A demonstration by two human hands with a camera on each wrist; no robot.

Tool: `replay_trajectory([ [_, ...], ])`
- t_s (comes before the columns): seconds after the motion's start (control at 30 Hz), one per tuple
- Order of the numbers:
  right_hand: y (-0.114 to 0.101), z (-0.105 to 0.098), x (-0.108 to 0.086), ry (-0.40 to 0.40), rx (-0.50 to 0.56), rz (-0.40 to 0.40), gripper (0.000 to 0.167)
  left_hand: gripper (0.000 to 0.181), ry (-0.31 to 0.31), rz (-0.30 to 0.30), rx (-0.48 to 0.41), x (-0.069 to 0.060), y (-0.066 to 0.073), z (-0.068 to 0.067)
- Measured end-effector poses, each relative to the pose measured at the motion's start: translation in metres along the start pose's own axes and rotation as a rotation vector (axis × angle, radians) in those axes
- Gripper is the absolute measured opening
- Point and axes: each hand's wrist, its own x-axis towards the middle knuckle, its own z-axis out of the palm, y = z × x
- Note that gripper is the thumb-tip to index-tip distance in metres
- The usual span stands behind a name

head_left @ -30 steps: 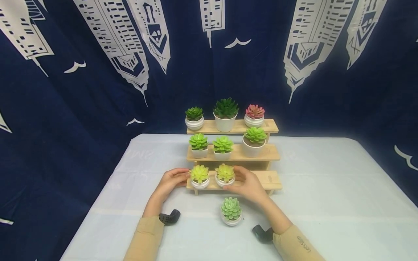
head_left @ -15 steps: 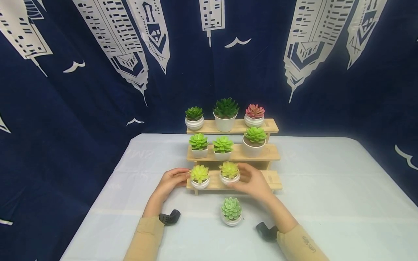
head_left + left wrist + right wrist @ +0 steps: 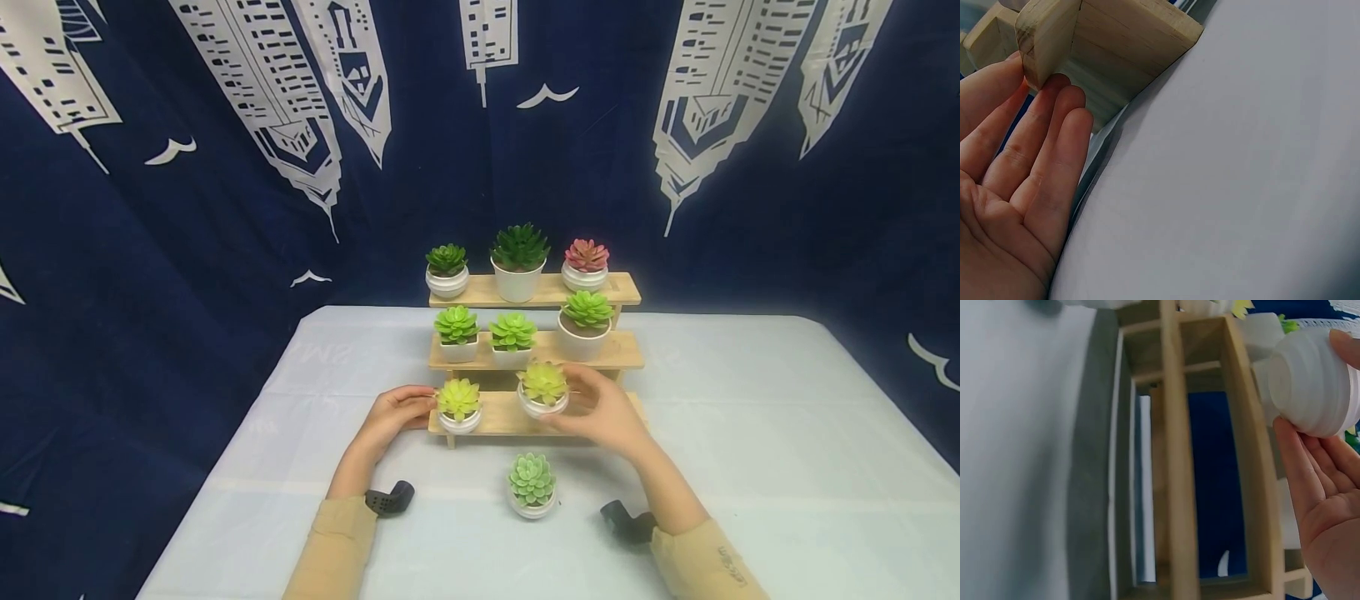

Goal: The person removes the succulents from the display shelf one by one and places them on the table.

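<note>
My right hand [image 3: 603, 414] holds a small yellow-green potted succulent [image 3: 543, 387] by its ridged white pot [image 3: 1313, 381], thumb on one side and fingers on the other. It is raised above the bottom step of a three-tier wooden plant stand [image 3: 495, 425]. At that step's left end, my left hand [image 3: 397, 410] pinches the board; in the left wrist view the thumb and fingertips [image 3: 1075, 125] meet the board end [image 3: 1038, 50]. Close by the left fingers, a second yellow-green succulent [image 3: 458, 402] sits on the bottom step. A pale green succulent [image 3: 532, 483] stands on the table before the stand.
Three bright green succulents, one in a larger white pot [image 3: 582, 342], fill the middle step. On top are a small dark green one [image 3: 447, 271], a tall dark green one [image 3: 518, 262] and a pink one [image 3: 585, 265]. A navy curtain [image 3: 487, 167] hangs behind the white table [image 3: 750, 467].
My right hand has lifted the yellow-green succulent off the bottom step and carried it to the right. The left hand stays on the stand's left end.
</note>
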Motion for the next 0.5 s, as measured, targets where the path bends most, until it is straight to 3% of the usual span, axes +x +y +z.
replay_trajectory([
  [0.23, -0.010, -0.018, -0.005, 0.014, 0.017, 0.029, 0.076, 0.038, -0.012, -0.007, -0.004, 0.000, 0.001, 0.000],
  [0.5, -0.013, -0.040, -0.009, 0.061, -0.004, -0.020, 0.073, 0.038, -0.008, 0.005, -0.005, 0.001, 0.000, -0.001],
])
